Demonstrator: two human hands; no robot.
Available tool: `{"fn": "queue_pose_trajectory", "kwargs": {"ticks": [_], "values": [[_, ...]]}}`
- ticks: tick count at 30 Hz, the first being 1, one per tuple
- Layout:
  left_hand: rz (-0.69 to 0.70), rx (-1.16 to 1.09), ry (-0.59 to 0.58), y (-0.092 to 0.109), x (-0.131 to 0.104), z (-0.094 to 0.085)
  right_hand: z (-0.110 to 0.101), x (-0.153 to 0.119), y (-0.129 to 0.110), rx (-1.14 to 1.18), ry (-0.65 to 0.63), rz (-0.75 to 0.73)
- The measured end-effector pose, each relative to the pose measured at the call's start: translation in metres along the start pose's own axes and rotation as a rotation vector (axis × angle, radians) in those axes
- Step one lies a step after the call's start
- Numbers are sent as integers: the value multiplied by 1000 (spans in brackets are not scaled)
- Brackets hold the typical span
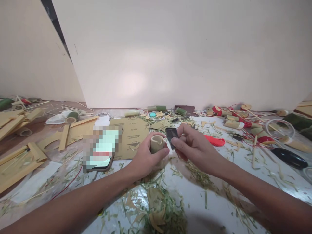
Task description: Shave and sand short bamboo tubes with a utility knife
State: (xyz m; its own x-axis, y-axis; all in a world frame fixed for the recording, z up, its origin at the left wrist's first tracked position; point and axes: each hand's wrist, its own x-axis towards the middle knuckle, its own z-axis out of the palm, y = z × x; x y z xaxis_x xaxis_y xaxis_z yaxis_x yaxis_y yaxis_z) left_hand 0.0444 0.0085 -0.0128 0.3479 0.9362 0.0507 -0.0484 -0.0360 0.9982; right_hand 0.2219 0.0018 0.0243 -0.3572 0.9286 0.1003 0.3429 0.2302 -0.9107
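Note:
A short bamboo tube (pixel 157 145) with a notched rim is wrapped in the fingers of my left hand (pixel 148 156), its open end facing up. Close to its right side, my right hand (pixel 191 143) pinches a small dark flat piece (pixel 172 136) between thumb and fingers. Something small and white shows between the tube and the dark piece, too unclear to name. Behind my left hand lies a brown sheet of abrasive paper (pixel 131 130). A lit phone (pixel 103 149) with a blurred screen rests to the left.
Green shavings (pixel 168 211) and torn paper scraps litter the white surface. A red tool (pixel 215 140), a black oval object (pixel 289 158), a tape roll (pixel 279 128) and bamboo pieces with red string lie right. Cardboard strips (pixel 64 137) lie left. A pale panel (pixel 185 55) stands behind.

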Motion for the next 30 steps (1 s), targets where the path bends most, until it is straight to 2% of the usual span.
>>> {"fn": "queue_pose_trajectory", "kwargs": {"ticks": [7, 10, 14, 20, 24, 28, 30], "values": [[71, 167, -29, -1, 4, 1, 12, 5, -10, -412, 68, -74], [53, 107, -63, -2, 6, 0, 17, 10, -7, -407, 93, -102], [-52, 67, -41, -3, 7, -3, 19, 13, 1, -383, 87, -128], [-34, 78, -106, -1, 7, -5, 19, 17, 3, -404, 143, -179], [-98, 54, -88, 0, 8, -5, 20, 18, 4, -404, 124, -198], [-63, 107, -94, 3, 8, -5, 23, 17, 4, -409, 209, -200], [-72, 66, -85, 3, 8, -6, 21, 15, 7, -414, 171, -226]]}}
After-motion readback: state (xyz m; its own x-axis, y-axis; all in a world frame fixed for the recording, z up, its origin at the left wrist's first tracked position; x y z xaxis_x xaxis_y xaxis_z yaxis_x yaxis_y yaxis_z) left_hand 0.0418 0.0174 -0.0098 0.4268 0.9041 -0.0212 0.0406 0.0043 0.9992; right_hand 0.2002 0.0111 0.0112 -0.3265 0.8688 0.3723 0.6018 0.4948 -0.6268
